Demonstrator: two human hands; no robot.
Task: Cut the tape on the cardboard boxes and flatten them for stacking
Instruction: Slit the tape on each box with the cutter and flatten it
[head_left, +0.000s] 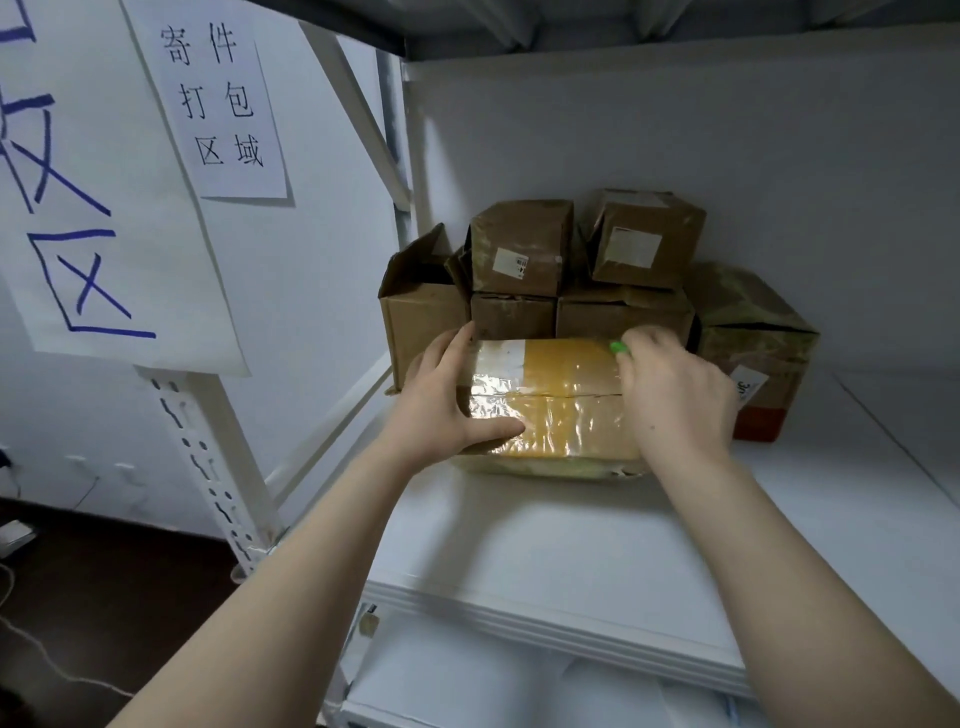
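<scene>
A taped cardboard box (558, 402) lies flat on the white shelf (545, 540), its top wrapped in shiny clear and yellow tape with a seam across the middle. My left hand (447, 400) presses on its left side, thumb on top and fingers along the left edge. My right hand (670, 395) is closed around a green cutter (616, 347); only the green tip shows, at the box's far right corner. The blade is hidden.
Several brown cardboard boxes (522, 254) are stacked behind against the back wall, one at the left with open flaps (421, 312). A box with a red base (758, 364) stands at the right. A white perforated shelf upright (208, 441) and paper signs (218, 98) are on the left.
</scene>
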